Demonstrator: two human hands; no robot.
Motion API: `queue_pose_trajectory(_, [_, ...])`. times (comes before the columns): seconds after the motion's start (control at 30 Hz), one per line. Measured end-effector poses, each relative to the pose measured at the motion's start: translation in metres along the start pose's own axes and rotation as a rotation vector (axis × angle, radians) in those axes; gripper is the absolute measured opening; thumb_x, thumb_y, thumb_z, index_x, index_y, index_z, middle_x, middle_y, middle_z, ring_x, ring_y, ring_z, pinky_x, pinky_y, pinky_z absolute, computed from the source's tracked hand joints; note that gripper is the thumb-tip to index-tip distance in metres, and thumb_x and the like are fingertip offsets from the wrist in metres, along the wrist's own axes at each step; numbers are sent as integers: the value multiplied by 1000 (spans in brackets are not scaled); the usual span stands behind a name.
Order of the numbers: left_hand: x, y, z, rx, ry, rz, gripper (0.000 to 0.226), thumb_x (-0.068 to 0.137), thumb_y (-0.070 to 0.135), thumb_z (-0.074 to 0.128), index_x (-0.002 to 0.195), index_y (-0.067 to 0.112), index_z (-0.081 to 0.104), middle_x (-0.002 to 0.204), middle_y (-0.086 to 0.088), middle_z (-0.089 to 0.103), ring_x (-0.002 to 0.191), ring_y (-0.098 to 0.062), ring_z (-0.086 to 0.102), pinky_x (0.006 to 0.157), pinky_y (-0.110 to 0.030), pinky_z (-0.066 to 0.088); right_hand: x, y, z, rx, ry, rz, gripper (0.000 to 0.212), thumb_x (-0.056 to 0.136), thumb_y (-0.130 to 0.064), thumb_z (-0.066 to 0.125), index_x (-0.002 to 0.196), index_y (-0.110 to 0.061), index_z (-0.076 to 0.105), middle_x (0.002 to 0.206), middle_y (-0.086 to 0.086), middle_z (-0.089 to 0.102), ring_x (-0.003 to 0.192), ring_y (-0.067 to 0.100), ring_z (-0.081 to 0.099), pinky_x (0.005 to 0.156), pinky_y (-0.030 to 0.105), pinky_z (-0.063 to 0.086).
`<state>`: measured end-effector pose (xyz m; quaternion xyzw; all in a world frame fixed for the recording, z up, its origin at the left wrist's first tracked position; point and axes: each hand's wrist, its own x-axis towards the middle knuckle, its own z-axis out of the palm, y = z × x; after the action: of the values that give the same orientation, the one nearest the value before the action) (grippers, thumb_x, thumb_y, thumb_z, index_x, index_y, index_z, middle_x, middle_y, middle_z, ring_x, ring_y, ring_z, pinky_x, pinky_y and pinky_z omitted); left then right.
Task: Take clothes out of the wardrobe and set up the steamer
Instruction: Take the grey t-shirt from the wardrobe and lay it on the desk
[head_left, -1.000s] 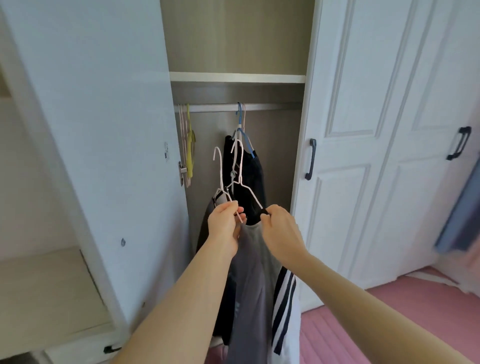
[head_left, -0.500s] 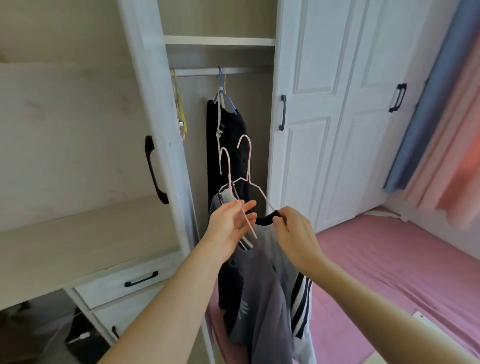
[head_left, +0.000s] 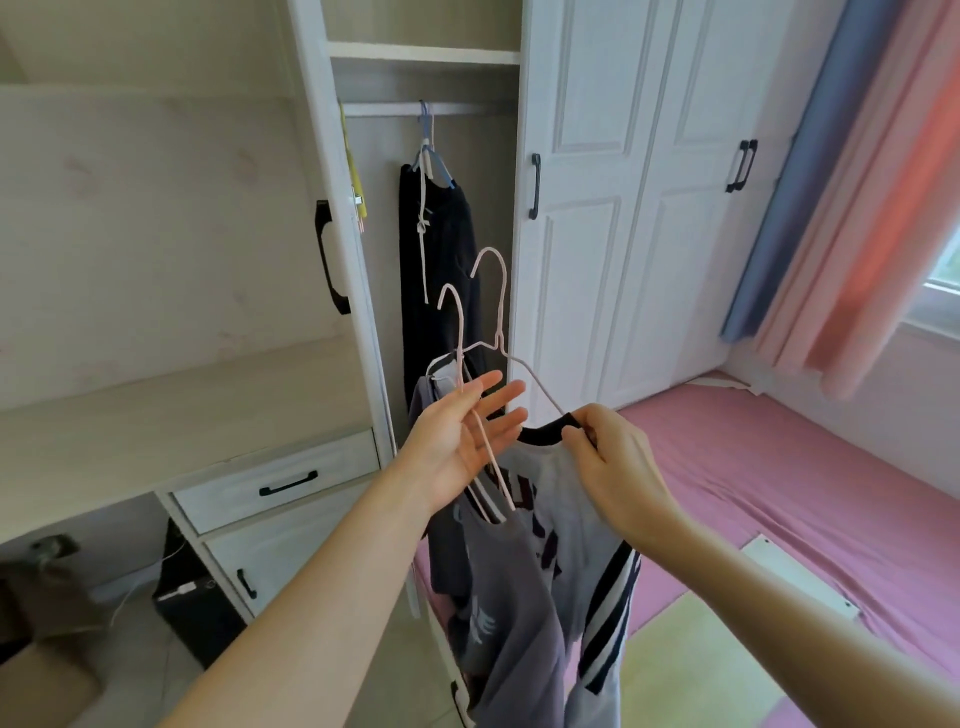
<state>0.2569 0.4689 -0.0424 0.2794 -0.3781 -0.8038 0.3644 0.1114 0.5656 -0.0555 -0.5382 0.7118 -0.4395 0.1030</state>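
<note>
Pink wire hangers (head_left: 500, 322), two, each carrying a shirt, sit centre frame, clear of the wardrobe (head_left: 576, 270). Left hand (head_left: 457, 441): palm up, fingers straight, hanger wires lying across it. Right hand (head_left: 613, 467): pinches the black collar of the striped-sleeve shirt (head_left: 566, 499); grey-purple shirt (head_left: 514, 597) hangs beside it. Step judged: taking clothes out. Next calls for a firmer left grip, then a hanging spot; steamer not in view. Wardrobe bay, upper centre: one dark garment (head_left: 441, 260) on the rail (head_left: 467, 109).

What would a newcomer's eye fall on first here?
In the centre, the open left hand supports two pink wire hangers, while the right hand pinches the black collar of a grey shirt. Behind, a dark garment hangs from the wardrobe rail; pink and blue curtains hang at right.
</note>
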Motion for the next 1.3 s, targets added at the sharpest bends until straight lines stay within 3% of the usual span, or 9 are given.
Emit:
queue_pose_trajectory(0.23, [-51,-21,22,-3,-48,78,34,101,25,41,133,18,50,120,-6,67,102,-28,68,85,-38,57,-38,12,-38,38,-58,-50,15,97,-19,46,91,-19,59,82,-7,59,73,6,54,61,21,40])
queue_pose_trajectory(0.53, [-100,-54,60,-15,207,283,31,100,16,44,129,7,54,115,-11,69,102,-28,68,82,-33,57,-76,23,-70,79,-174,-245,14,96,-18,46,87,-21,56,82,-12,56,76,5,52,64,20,41])
queue_pose_trajectory(0.77, [-141,-63,70,38,435,417,30,97,17,51,120,-1,58,112,-12,70,100,-26,69,86,-37,56,-99,19,-80,35,-289,-489,12,98,-22,45,93,-23,57,85,-15,54,75,8,52,66,29,44])
queue_pose_trajectory(0.9, [-163,-61,66,42,529,498,25,97,20,50,110,2,62,109,-12,71,98,-26,70,89,-40,53,-106,14,-70,116,-371,-571,11,97,-19,47,94,-21,58,84,-16,53,75,9,52,66,31,45])
queue_pose_trajectory(1.1, [-194,-63,52,98,635,550,28,102,21,41,116,-1,53,107,-10,72,94,-25,71,84,-39,55,-112,1,-46,180,-498,-642,12,96,-16,48,91,-19,59,81,-14,53,77,9,51,70,29,42])
queue_pose_trajectory(1.3, [-226,-64,22,146,832,599,24,103,18,38,113,5,56,106,-6,72,91,-21,71,79,-35,56,-121,-29,-8,73,-595,-792,23,101,-28,38,99,-23,60,89,-15,54,78,8,53,71,30,47])
